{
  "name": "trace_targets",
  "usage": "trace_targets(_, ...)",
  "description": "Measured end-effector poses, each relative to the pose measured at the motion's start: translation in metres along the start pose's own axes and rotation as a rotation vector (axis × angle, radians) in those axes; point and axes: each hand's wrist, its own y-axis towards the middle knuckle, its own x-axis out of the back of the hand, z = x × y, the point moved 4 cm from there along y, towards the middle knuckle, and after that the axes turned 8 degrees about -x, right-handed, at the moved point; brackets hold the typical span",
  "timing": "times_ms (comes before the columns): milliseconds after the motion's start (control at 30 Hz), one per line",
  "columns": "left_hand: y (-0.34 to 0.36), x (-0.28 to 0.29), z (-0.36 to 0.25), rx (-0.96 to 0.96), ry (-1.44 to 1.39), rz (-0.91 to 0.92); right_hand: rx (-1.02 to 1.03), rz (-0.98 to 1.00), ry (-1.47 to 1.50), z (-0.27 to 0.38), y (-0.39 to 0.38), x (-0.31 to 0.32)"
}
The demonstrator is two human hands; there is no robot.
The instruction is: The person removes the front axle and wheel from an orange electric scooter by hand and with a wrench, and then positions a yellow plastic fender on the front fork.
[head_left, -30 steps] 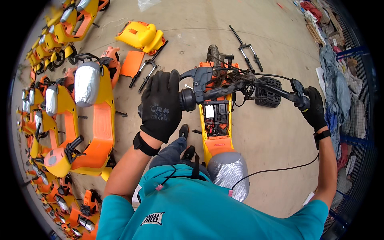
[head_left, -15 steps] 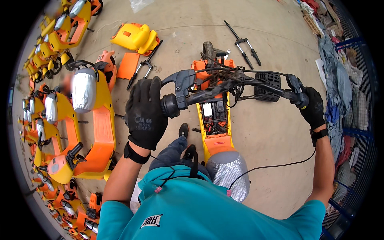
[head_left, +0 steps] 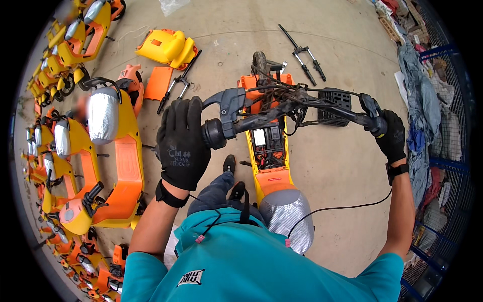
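One handlebar, now farther back at left, in two gloved hands

A: What fills the left side of the frame?
B: Rows of yellow and orange scooters; a near one has a silver cover on its seat.
A: And the upper left?
B: A yellow moulded shell lies on the concrete floor, a flat orange panel just below it, a fork beside the panel.
A: Any other fork?
B: A second fork, right of centre near the top. A clear plastic sheet sits at the top edge, left of centre.
A: The right edge?
B: A crumpled grey tarp, and a mesh fence with blue rails.
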Motion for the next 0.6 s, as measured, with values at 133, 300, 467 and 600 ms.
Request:
trace_targets(133, -0.003, -0.001, 0.002, -0.008, 0.001, -0.023, -0.006, 0.009, -0.005, 0.004, 0.002, 0.003)
trace_targets(300, -0.002, -0.001, 0.0, 0.009, -0.032, 0.03, 0.047, -0.018, -0.055, -0.002, 0.002, 0.001)
trace_targets(467, -0.001, -0.001, -0.001, 0.005, -0.032, 0.035, 0.168, 0.002, 0.002, -0.007, 0.006, 0.004)
trace_targets(600, 0.0, 0.0, -0.001, 0.011, -0.033, 0.05, 0.156, 0.096, 0.002, -0.009, 0.009, 0.008)
